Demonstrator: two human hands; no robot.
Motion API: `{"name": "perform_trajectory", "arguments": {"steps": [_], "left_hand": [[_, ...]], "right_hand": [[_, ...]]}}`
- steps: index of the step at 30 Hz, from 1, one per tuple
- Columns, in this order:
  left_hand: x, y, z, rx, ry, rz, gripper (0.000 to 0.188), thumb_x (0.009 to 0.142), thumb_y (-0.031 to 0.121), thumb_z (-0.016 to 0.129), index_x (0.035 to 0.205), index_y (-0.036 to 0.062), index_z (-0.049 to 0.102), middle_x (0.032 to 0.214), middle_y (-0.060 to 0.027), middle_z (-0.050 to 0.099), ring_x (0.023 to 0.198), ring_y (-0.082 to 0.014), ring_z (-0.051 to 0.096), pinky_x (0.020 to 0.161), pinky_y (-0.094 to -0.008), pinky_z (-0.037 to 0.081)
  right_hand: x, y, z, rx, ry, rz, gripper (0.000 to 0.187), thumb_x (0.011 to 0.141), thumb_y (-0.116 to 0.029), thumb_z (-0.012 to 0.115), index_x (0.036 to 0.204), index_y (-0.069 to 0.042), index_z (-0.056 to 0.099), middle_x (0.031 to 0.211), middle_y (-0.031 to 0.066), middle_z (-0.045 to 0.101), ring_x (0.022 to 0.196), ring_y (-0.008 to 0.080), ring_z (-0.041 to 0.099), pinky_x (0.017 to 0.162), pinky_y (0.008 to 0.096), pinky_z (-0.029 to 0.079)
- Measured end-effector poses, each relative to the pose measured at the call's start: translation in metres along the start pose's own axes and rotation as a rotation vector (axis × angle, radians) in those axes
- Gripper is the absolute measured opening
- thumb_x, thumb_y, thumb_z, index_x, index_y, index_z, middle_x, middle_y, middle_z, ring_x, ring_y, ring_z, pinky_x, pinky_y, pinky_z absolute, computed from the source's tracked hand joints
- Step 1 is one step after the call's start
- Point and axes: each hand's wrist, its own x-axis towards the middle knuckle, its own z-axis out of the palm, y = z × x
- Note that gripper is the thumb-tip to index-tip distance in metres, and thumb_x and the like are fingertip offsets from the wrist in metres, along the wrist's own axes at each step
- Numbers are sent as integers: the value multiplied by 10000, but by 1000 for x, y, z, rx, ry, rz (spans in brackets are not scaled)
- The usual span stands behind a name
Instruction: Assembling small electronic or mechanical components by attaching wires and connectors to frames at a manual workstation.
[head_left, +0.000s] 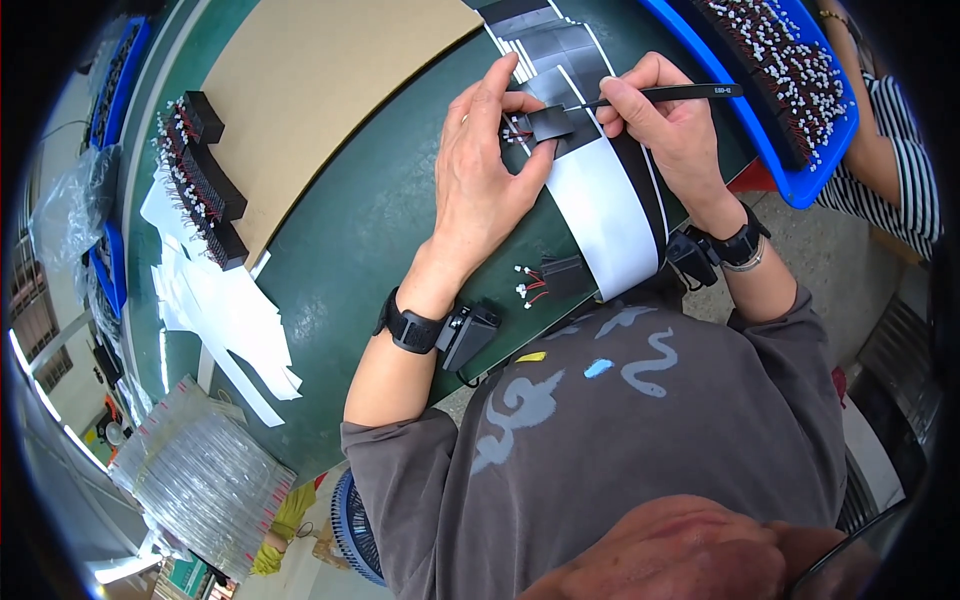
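My left hand (470, 185) grips a small flat black block (550, 122) between thumb and fingers. Thin red and black wires with white plugs come out of its left side. In my right hand (675, 130) is a pair of black tweezers (695, 92), with the tips at the block's right edge. Whether the tips pinch anything is too small to tell. Under both hands runs a long sheet of black stickers on white backing (610, 215), its bare white part curling over the table's near edge. Beside it lie more wired black blocks (565, 275).
A blue bin (798, 188) full of wired blocks stands at the right, near another person's striped sleeve (905, 150). On the green table (350, 235) are a cardboard sheet (320, 90), white paper strips (235, 325) and rows of wired blocks (215, 185). A clear plastic-wrapped stack (205, 480) sits lower left.
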Motion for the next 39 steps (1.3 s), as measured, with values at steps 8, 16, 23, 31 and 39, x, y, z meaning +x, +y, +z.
{"name": "perform_trajectory", "arguments": {"steps": [8,16,23,31,39], "left_hand": [[1,0,0,-6,-6,-3,802,769,32,763,1491,80,417,1086,-55,699,1218,-262,566,1012,-385,490],[1,3,-1,-5,-15,-17,816,745,15,754,1481,51,405,1070,-67,692,1204,-305,559,991,-407,489],[3,5,-4,-19,-23,-29,625,759,35,763,1353,56,572,1073,-69,691,1182,-305,578,982,-402,490],[1,-2,3,193,64,207,350,766,111,809,1104,78,726,1050,-75,685,1110,-307,618,945,-409,512],[1,-8,5,415,110,376,319,814,149,761,1124,87,716,1039,-58,689,999,-255,665,852,-377,556]], "right_hand": [[0,0,0,-15,11,8,121,979,-129,677,927,-46,606,802,28,683,713,65,634,665,192,508],[0,-1,2,-27,25,-3,131,972,-130,687,919,-44,605,787,29,678,713,63,637,664,194,509],[1,4,2,-89,20,-55,135,974,-128,685,914,-42,600,789,39,680,712,62,638,660,193,505],[-7,-7,0,71,50,-84,106,979,-107,670,1002,-38,592,886,67,712,772,82,653,699,214,505],[4,-1,13,-685,-152,-537,202,867,-27,728,1002,-53,580,1104,93,707,1020,267,650,871,345,507]]}}
